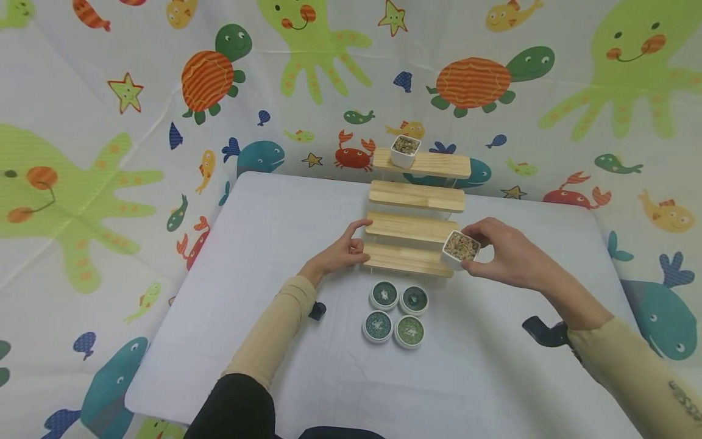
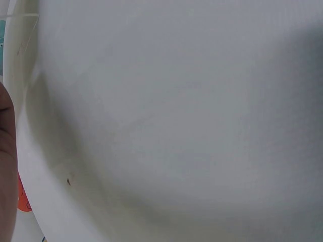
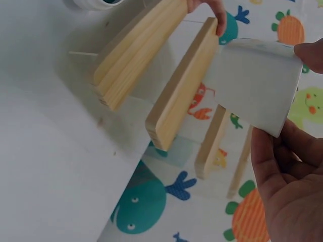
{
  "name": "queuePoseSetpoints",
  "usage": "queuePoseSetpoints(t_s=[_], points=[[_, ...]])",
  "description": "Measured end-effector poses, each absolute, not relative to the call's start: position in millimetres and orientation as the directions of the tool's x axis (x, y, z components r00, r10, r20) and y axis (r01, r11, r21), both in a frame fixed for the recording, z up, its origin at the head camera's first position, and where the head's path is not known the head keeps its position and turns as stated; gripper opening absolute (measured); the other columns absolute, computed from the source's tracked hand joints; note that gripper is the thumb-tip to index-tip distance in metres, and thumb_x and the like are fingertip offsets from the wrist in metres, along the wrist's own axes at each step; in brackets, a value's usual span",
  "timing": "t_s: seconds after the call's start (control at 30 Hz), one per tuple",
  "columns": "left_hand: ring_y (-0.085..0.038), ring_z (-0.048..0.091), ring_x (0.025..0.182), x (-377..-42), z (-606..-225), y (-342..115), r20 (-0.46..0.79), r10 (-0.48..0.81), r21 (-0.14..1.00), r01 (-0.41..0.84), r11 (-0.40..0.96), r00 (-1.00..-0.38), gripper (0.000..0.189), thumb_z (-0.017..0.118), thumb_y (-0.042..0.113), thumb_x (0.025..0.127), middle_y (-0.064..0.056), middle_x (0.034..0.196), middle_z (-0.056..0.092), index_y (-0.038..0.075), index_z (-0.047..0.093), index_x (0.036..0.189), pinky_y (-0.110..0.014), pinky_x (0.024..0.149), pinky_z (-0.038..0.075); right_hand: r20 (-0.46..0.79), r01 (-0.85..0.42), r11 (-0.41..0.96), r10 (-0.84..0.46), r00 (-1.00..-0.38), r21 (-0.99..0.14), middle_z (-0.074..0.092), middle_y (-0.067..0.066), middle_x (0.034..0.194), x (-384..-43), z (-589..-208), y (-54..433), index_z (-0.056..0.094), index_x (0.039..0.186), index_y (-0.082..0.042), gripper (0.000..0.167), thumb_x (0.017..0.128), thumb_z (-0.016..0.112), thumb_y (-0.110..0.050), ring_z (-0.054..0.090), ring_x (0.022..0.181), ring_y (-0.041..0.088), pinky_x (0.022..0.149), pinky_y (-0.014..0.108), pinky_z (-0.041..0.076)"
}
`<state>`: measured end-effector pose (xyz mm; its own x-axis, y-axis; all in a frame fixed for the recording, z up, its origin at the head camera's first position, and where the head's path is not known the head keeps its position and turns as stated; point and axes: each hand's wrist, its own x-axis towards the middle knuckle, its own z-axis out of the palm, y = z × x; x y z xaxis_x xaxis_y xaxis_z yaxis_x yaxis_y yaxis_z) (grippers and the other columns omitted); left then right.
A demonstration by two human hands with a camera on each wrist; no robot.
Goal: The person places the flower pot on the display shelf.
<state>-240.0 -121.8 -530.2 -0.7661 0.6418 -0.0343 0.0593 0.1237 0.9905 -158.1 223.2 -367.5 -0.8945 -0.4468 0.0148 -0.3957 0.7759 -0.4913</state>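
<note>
A stepped wooden stand (image 1: 411, 227) with several plank tiers rises in the middle of the table. My right hand (image 1: 510, 253) pinches a small white square pot (image 1: 454, 260), filled with tan and brown bits, between thumb and fingers. This pot overlaps the right ends of the lower tiers. From the right wrist view, its plain white side (image 3: 257, 85) faces the camera, beside the plank ends. My left hand (image 1: 340, 251) holds the stand's left edge, index finger at the second tier up and thumb at the lowest. Only a strip of the left hand (image 2: 7, 166) enters the left wrist view.
Another white square pot (image 1: 404, 160) with similar filling stands on the top tier, toward its left end. Several round white tubs with green contents, including one tub (image 1: 410, 331), sit in front of the stand. Behind the white table (image 1: 263, 244) hangs a sea-animal printed cloth (image 1: 340, 55).
</note>
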Motion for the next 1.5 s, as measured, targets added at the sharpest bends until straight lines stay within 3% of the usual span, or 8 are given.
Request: queuePoseSetpoints(t_s=[1.0,1.5], points=[[-0.011,0.034,0.06,-241,-533,-123,-0.046,0.633,0.989,0.052,0.136,-0.773,0.081,0.063,-0.002,0.091,0.001,0.073,0.036,0.027,0.019,0.151,-0.025,0.056,0.032,-0.002,-0.4,0.792,-0.451,-0.892,-0.461,0.061,0.02,0.112,-202,-326,222,0.056,0.124,0.009,0.056,0.081,0.076,-0.021,0.059,0.098,0.033,0.088,0.052,0.048],[-0.01,0.034,0.06,-240,-532,-122,-0.043,0.634,0.99,0.055,0.133,-0.772,0.08,0.062,-0.003,0.091,0.0,0.073,0.035,0.026,0.019,0.151,-0.024,0.057,0.032,-0.024,-0.37,0.818,-0.423,-0.906,-0.44,0.063,0.019,0.104,-231,-318,221,0.059,0.118,0.012,0.051,0.084,0.072,-0.024,0.058,0.092,0.032,0.084,0.048,0.048]])
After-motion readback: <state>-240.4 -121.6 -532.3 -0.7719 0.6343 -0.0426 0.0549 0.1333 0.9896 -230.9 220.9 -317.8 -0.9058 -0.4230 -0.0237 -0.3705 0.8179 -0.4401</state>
